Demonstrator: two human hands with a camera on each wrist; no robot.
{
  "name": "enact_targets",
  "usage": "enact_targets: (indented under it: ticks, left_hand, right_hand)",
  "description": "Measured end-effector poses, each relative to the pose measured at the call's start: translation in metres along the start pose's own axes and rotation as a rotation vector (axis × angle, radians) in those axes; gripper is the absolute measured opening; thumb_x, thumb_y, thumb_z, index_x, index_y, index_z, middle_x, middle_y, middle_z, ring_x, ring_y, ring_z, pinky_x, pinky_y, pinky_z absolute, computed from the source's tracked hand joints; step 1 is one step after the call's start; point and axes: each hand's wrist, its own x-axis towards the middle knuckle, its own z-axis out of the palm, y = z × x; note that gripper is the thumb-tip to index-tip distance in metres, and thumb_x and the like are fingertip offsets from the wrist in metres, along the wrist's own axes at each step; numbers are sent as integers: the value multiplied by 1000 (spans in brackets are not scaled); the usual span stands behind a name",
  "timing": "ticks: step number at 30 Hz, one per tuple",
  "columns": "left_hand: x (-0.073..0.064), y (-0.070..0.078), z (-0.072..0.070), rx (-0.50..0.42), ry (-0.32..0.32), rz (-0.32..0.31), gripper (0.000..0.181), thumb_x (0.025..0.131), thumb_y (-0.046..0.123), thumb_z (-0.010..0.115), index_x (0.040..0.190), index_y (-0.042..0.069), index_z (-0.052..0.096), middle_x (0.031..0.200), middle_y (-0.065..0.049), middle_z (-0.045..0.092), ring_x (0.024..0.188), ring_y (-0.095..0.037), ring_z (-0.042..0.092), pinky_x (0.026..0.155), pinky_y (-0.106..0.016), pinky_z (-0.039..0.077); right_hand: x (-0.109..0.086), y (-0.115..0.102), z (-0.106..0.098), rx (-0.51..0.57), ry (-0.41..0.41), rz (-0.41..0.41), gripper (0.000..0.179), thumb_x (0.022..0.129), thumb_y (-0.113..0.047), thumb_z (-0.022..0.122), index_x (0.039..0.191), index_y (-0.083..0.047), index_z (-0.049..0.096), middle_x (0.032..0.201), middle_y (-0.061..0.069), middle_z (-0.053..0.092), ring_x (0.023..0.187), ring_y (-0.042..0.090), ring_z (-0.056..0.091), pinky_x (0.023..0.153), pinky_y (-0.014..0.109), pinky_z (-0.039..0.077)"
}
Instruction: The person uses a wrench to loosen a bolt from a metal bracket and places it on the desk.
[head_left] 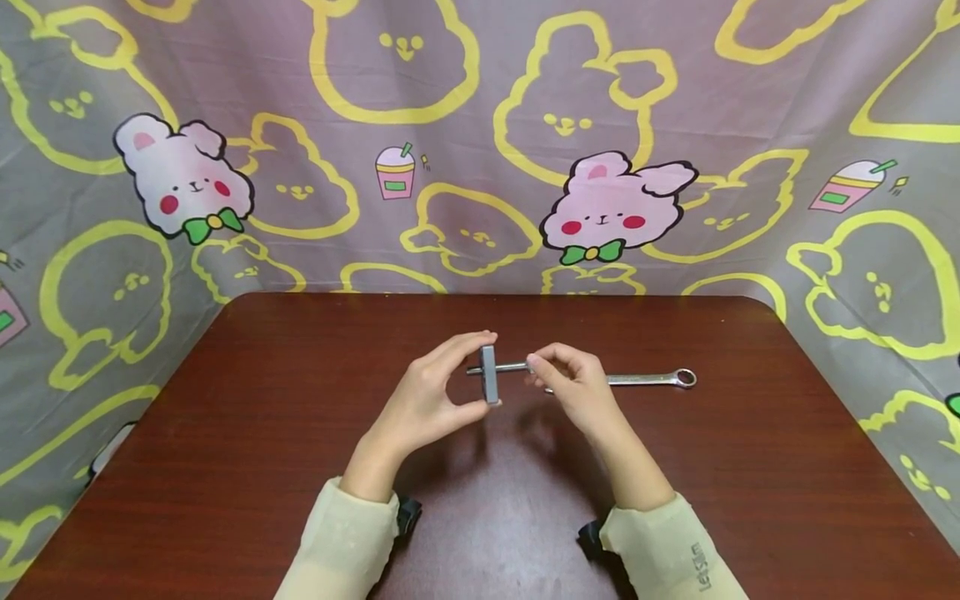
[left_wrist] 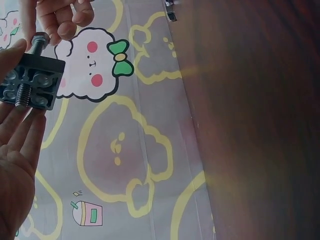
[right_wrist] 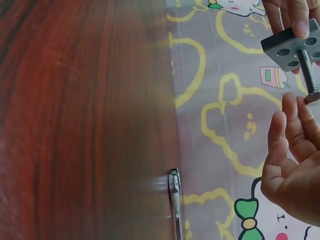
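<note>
My left hand (head_left: pixel 429 402) grips a small grey square block (head_left: pixel 490 375) by its top and bottom edges, thumb below and fingers above. Holes show on the block's face in the right wrist view. A threaded metal bolt (head_left: pixel 512 367) runs through the middle of the block, its tip sticking out on the left side. At the bolt's head (left_wrist: pixel 41 38), on the right, my right hand (head_left: pixel 583 393) pinches with thumb and fingertips. Both hands hold these parts above the table.
A silver wrench (head_left: pixel 645 380) lies on the dark red-brown table (head_left: pixel 300 358) behind my right hand, its ring end to the right and its other end partly hidden. A patterned curtain (head_left: pixel 465 150) hangs around the table's back and sides.
</note>
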Motion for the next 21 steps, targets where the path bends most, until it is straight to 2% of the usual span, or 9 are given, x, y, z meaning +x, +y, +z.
enact_targets:
  ticks: [5, 12, 15, 21]
  left_hand:
    - [-2, -1, -3, -6, 14, -22, 74, 70, 10, 87, 137, 9, 55, 132, -4, 63, 118, -17, 62, 94, -38, 55]
    - [0, -2, -4, -27, 9, -14, 74, 70, 12, 87, 137, 10, 55, 132, -4, 63, 117, -16, 62, 92, -33, 56]
    - [1, -1, -4, -33, 16, -9, 74, 70, 11, 87, 137, 9, 55, 132, -5, 63, 117, -17, 62, 91, -35, 57]
    - [0, 3, -4, -53, 35, -9, 75, 70, 12, 88, 137, 10, 55, 133, -2, 63, 122, -16, 60, 98, -32, 54]
  right_hand:
    - [0, -2, -1, 24, -60, -10, 19, 94, -8, 65, 107, 6, 65, 86, -1, 69, 79, 12, 69, 72, 23, 57]
    - [-2, -7, -8, 10, -111, -166, 24, 87, 5, 68, 109, 5, 60, 96, -2, 66, 88, 11, 62, 71, 25, 54]
    - [0, -10, -9, 21, -130, -199, 23, 85, 8, 67, 107, 2, 60, 103, -3, 64, 95, 10, 60, 71, 24, 56]
    - [0, -14, -11, 5, -149, -193, 26, 87, 3, 69, 112, 1, 60, 106, 1, 65, 97, 9, 60, 69, 26, 57]
